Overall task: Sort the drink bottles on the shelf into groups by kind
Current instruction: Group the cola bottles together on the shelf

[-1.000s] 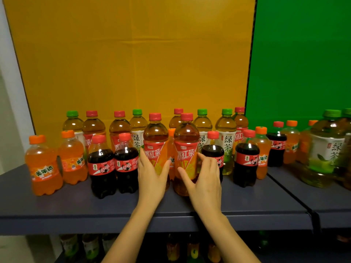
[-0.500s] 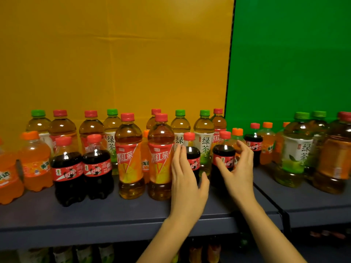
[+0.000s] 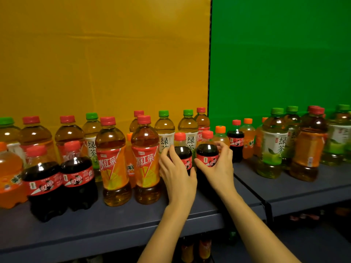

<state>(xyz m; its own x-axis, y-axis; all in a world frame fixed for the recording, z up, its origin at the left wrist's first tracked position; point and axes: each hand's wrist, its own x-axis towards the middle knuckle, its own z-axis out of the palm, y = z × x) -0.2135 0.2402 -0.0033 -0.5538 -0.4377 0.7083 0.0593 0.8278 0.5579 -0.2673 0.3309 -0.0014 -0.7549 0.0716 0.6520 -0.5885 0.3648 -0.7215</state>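
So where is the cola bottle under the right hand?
Head view, centre-right: the cola bottle stands on the shelf, right hand around it, beside the left hand's cola.

Five small red-capped cola bottles (image 3: 43, 186) — two at lower left, three around the centre. Seven green-capped green tea bottles (image 3: 273, 147): four across the left half, three at the right. Eight red-capped iced tea bottles (image 3: 145, 158), as far as the overlapping pair at far right allows. Five orange soda bottles (image 3: 9, 171) — one right of centre is mostly hidden.
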